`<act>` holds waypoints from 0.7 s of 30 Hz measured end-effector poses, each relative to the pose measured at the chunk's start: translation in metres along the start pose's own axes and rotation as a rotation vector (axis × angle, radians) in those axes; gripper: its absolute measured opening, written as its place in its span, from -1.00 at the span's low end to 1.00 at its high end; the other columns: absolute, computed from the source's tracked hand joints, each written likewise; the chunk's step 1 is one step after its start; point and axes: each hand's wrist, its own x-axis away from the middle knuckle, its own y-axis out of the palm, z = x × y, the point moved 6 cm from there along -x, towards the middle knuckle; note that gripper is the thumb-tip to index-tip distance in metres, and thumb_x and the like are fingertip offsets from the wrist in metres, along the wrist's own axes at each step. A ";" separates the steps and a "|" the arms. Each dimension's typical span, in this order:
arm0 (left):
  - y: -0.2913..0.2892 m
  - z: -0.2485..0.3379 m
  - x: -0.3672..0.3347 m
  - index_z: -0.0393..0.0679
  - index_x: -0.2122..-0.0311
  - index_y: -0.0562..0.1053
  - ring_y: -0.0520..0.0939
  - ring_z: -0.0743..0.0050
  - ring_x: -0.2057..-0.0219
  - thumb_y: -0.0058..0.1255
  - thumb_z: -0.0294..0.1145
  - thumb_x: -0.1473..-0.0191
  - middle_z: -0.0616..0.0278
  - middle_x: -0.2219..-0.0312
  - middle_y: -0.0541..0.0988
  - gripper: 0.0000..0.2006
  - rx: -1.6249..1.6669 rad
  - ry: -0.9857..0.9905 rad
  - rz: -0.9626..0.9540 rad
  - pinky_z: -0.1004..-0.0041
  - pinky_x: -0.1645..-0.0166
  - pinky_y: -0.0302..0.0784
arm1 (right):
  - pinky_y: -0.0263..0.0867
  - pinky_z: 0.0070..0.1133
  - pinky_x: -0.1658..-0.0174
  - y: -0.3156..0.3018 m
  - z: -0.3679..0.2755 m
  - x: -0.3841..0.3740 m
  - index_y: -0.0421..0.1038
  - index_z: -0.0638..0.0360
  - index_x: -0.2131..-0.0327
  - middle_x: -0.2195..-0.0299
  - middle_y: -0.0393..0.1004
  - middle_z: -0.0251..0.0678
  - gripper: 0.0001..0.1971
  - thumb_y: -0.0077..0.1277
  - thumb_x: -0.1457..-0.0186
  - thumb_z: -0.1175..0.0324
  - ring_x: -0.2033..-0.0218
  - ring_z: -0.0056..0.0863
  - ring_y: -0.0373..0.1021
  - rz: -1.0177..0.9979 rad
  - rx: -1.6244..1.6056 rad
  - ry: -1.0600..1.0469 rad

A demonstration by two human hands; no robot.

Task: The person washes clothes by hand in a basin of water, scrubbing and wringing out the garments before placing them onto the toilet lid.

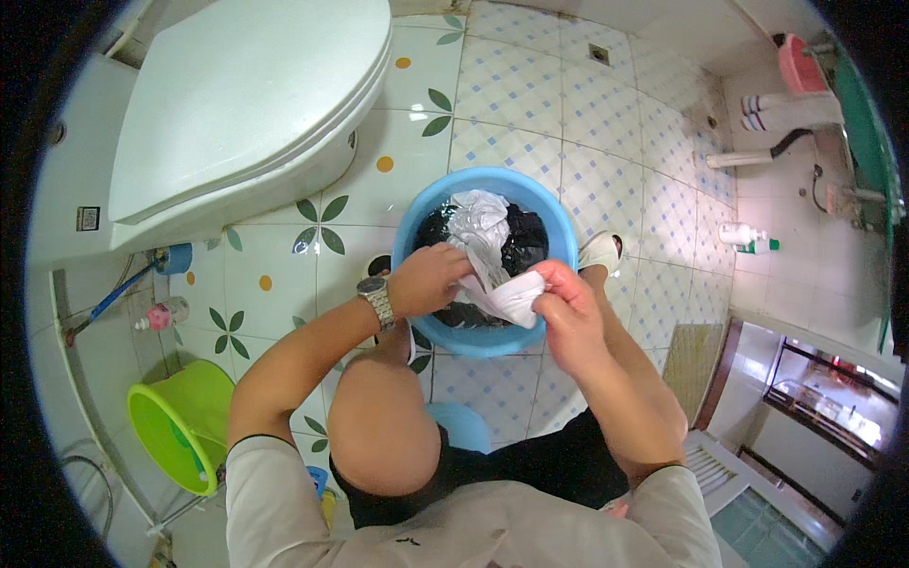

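A round blue basin [566, 222] stands on the tiled floor between my feet. Wet black clothes [525, 237] lie in it with a white cloth garment [478, 220] bunched on top. My right hand [571, 317] pinches one end of the white garment, lifted over the basin's near right rim. At the basin's left side, my left hand [431, 279], with a metal-band watch on the wrist, is closed on another part of the same garment. Its fingertips are partly hidden by the fabric. A stretch of white cloth runs between both hands.
To the left are a white toilet [256, 104], a lime-green bucket [180, 426], a blue-handled brush [123, 293] and a pink-and-white bottle [163, 314]. White bottles [743, 235] stand by the right wall, under a drain pipe [748, 159]. A doorway opens at lower right.
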 end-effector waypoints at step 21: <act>-0.078 0.040 0.011 -0.14 0.30 0.37 0.39 0.72 0.40 0.10 -0.44 -0.08 0.45 0.43 0.41 -0.86 0.794 -0.423 -0.075 0.61 0.31 0.35 | 0.28 -0.48 0.15 -0.113 0.035 0.057 0.39 0.20 0.11 0.26 0.49 -0.31 -0.70 -0.16 -0.08 0.39 0.20 -0.46 0.40 0.302 0.011 0.062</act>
